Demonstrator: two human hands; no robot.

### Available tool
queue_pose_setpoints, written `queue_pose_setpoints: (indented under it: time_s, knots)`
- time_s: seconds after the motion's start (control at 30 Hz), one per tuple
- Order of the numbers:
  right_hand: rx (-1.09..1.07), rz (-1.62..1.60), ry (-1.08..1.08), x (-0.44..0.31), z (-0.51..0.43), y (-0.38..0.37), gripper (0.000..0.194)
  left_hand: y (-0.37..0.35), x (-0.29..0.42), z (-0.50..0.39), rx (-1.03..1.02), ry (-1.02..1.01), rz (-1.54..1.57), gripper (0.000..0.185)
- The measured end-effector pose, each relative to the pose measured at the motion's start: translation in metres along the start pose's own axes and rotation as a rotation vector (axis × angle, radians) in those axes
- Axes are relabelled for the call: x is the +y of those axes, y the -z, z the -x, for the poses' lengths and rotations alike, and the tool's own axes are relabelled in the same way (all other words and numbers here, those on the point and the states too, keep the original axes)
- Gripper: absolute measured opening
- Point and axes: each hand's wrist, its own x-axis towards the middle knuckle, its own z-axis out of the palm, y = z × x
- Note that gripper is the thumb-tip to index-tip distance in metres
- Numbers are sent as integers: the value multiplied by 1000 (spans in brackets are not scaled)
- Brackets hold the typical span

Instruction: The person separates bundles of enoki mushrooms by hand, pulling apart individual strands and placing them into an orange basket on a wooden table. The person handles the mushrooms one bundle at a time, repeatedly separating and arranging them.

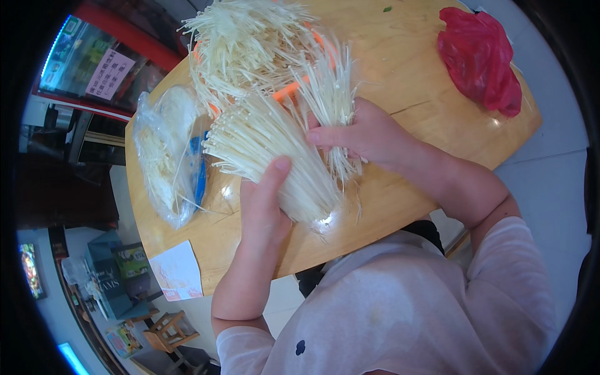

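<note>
My left hand (268, 197) grips a thick bundle of enoki mushrooms (276, 154), its caps pointing to the upper left and its cut base to the lower right. Close on its right, my right hand (358, 133) is closed round a smaller enoki bunch (330, 93), held with the caps upward. Beyond both hands, an orange plastic basket (287, 91) is heaped with loose enoki (248, 47), some hanging over its rim. A clear plastic bag (164, 154) with more enoki inside lies on the left, with a blue item partly hidden beside it.
The wooden table (403, 187) bears a crumpled red plastic bag (483, 61) at the far right and a paper sheet (178, 272) at the near left edge. Stray enoki strands lie by the bundle. A red-framed display fridge (108, 61) and a wooden stool (169, 332) stand beyond the left edge.
</note>
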Motion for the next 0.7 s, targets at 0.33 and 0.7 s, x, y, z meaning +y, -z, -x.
queue_pose_setpoints:
  time_s: [0.33, 0.7]
  knots:
    - [63, -198, 19, 9, -2, -3, 19, 4, 1, -1, 44, -27, 5, 56]
    - [38, -267, -15, 12, -14, 16, 16, 8, 5, 0, 20, -40, 1, 56]
